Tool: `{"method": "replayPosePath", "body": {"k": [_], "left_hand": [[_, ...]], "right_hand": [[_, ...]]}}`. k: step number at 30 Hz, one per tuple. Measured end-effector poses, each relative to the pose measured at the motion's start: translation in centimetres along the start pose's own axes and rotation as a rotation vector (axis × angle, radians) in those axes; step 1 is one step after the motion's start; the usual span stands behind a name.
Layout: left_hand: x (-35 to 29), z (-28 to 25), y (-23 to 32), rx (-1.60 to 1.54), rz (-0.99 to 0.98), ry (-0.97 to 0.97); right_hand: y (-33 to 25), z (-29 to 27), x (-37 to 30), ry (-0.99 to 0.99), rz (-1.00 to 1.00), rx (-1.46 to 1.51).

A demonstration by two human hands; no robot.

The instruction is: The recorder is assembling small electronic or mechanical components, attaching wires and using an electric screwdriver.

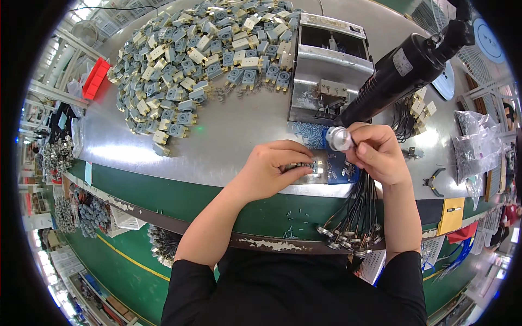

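Note:
My left hand (277, 165) is closed around a small grey block with metal contacts (310, 166), low over the bench. The fingers hide most of that block. My right hand (378, 152) pinches a round silver metal piece (340, 139) between thumb and fingers, above a blue tray of small metal parts (341, 168). The piece resembles the round metal ends (353, 238) on the black cables hanging over the bench edge below. Just behind the right hand, a black electric screwdriver (399, 76) slants down, its lower tip hidden from sight.
A large pile of grey and cream switch-like blocks (201, 60) covers the back left. Beside it stands a metal fixture (331, 70). Screws (305, 133) lie in front of the fixture. To the right are pliers (434, 182), clear plastic bags (478, 142) and a yellow pad (451, 213).

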State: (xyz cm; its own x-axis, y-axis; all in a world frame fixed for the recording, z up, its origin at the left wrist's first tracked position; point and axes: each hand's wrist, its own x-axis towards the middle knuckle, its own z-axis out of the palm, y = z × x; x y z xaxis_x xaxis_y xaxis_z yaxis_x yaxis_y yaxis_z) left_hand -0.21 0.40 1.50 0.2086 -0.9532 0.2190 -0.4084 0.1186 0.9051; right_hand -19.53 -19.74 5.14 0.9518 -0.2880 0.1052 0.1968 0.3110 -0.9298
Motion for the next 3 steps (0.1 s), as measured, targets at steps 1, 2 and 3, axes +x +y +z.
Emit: {"method": "replayPosePath", "body": {"k": [1,2,3], "left_hand": [[0.05,-0.17,0.3,-0.003,-0.002,-0.003],[0.09,-0.42,0.53,0.02,-0.095,-0.049],[0.06,-0.8,0.71,0.045,-0.188,-0.094]], "right_hand": [[0.17,0.01,0.0,0.004,0.013,-0.02],[0.21,-0.02,0.0,-0.018,0.01,-0.033],[0.18,-0.01,0.08,-0.042,0.008,-0.046]]}}
